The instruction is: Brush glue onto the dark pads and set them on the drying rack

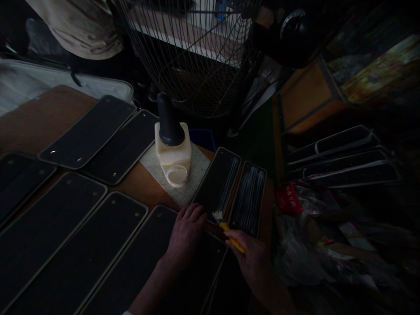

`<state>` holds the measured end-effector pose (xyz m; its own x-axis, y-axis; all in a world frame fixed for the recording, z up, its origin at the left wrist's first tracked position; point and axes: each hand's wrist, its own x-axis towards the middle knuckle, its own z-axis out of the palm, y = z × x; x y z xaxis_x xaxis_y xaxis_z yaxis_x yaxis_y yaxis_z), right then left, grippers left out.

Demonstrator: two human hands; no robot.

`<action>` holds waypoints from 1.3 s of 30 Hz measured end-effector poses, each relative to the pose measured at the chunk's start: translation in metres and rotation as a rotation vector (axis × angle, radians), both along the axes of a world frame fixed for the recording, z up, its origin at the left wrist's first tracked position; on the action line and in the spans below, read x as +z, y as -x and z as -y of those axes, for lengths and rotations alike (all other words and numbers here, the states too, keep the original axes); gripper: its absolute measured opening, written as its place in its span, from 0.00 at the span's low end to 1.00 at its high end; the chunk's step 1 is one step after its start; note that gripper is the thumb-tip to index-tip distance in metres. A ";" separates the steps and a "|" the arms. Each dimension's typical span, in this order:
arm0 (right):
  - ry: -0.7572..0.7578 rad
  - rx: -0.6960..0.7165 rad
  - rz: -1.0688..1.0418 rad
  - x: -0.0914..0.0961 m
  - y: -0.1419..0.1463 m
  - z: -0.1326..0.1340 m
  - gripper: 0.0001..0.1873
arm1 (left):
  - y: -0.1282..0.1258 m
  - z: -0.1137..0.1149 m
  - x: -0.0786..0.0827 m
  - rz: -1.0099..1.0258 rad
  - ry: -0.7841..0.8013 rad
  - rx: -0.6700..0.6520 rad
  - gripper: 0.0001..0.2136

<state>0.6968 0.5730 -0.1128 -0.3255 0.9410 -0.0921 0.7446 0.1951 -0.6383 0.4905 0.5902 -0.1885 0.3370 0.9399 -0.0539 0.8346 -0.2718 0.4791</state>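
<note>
My right hand (pixel 254 258) grips a yellow-handled brush (pixel 226 227) whose pale bristles rest on the near end of a black panel (pixel 218 181) streaked with wet glue. My left hand (pixel 187 232) lies palm down with fingers curled on the near corner of that same panel, pressing on it. A second streaked black panel (pixel 251 199) lies just to the right. A whitish plastic glue jug (pixel 173 151) with a dark bottle standing in it sits on a pale mat (pixel 197 175) behind the panels.
Several black panels with pale rims (pixel 88 131) cover the brown tabletop (pixel 39 113) to the left. A wire fan guard (pixel 197 52) stands behind. More panels (pixel 341 159) are stacked at right above crumpled plastic bags (pixel 305 253). A wooden stool (pixel 308 96) stands beyond.
</note>
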 end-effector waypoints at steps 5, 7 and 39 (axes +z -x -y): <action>0.069 -0.103 -0.073 0.014 -0.003 -0.050 0.11 | 0.003 0.000 -0.001 0.041 0.024 0.002 0.15; 0.007 -0.154 -0.074 0.012 -0.003 -0.094 0.12 | 0.005 0.002 -0.002 0.047 0.020 0.015 0.15; -0.205 -0.210 -0.055 -0.030 0.027 -0.199 0.14 | 0.016 0.012 -0.009 0.067 0.015 0.070 0.16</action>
<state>0.6698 0.7724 -0.1423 -0.1210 0.9855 0.1191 0.7477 0.1694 -0.6421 0.4742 0.5780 -0.1979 0.2739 0.9606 -0.0480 0.8171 -0.2061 0.5384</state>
